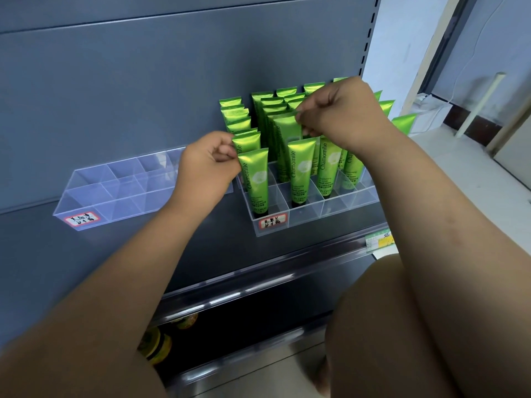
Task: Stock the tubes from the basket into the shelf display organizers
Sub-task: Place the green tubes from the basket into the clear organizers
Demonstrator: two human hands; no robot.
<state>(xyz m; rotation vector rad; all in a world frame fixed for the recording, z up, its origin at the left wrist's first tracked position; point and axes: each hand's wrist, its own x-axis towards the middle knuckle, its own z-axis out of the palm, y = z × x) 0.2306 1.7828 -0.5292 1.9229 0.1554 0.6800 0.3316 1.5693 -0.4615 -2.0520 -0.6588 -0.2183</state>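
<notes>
Two clear organizers sit side by side on the grey shelf (pixel 201 254). The left organizer (pixel 86 196) has a red-bordered label on its front and no tubes in any cell I can see. The right organizer (pixel 304 218) holds many green Chamomile tubes standing cap down in rows, densest at the back.

The left hand (pixel 205 165) has its fingers curled and pinches the crimped top edge of the front-left tube (pixel 255 179), which stands in the near corner cell. The right hand (pixel 342 113) is closed in a pinch on the crimp of a middle-row tube (pixel 286 130), which is upright among its neighbours. I can't tell if it is fully seated.

The basket is not in view, so the remaining stock is unknown.

Progress, as I judge it: the right organizer is mostly stocked, though a few front cells look bare. The left organizer is not started, so roughly half the display is left to fill.

Round yellow-green tins (pixel 161 343) sit on the shelf below.
</notes>
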